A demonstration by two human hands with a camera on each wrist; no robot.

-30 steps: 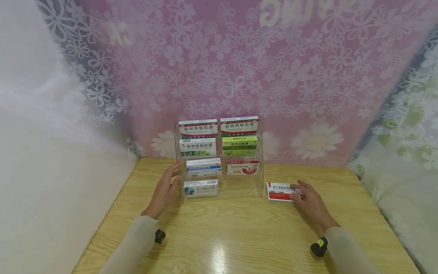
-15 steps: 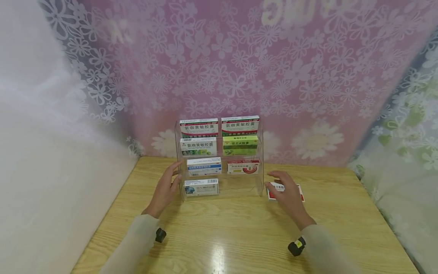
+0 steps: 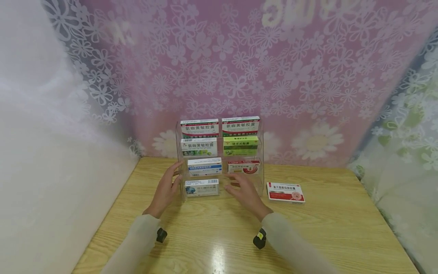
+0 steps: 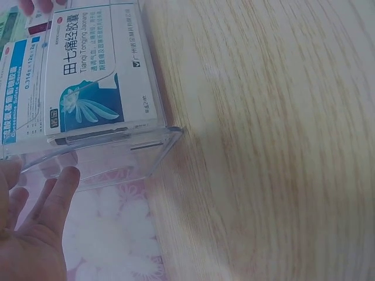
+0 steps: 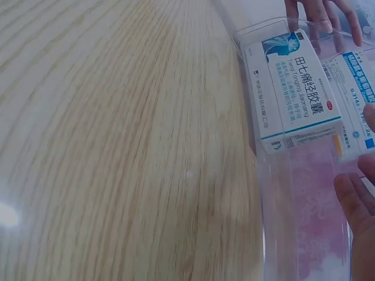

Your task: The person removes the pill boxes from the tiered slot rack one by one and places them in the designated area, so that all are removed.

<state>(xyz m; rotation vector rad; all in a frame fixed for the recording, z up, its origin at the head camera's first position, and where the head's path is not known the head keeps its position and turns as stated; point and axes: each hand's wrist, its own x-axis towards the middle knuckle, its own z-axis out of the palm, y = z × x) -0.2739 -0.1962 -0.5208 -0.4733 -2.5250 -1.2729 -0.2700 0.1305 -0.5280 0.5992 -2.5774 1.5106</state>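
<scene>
A clear stepped display rack (image 3: pixel 262 167) holds medicine boxes in two columns. My left hand (image 3: pixel 165 190) is at its left side, fingers extended against or very near the clear side wall (image 4: pixel 111 155). The grey-white box (image 3: pixel 202 188) with a blue picture lies on the bottom left tier, close to that hand. My right hand (image 3: pixel 247 192) is in front of the bottom right compartment, holding nothing, fingers loosely bent, below the white and red box (image 3: pixel 243 167). In the right wrist view that bottom compartment (image 5: pixel 310 222) has no box in it. A red and white medicine box (image 3: pixel 285 192) lies flat on the table, right of the rack.
Higher on the rack are a blue and white box (image 3: pixel 204 167), a white box (image 3: pixel 199 147), a green box (image 3: pixel 240 146) and two green-and-red-edged boxes (image 3: pixel 199 128). Behind stands a pink flowered backdrop (image 3: pixel 219 68). The wooden table (image 3: pixel 191 236) extends forward, with a white curtain (image 3: pixel 51 152) at left.
My right hand has let go of the red and white box and moved left to the rack's lower right. That box stays on the table. My left hand has hardly moved.
</scene>
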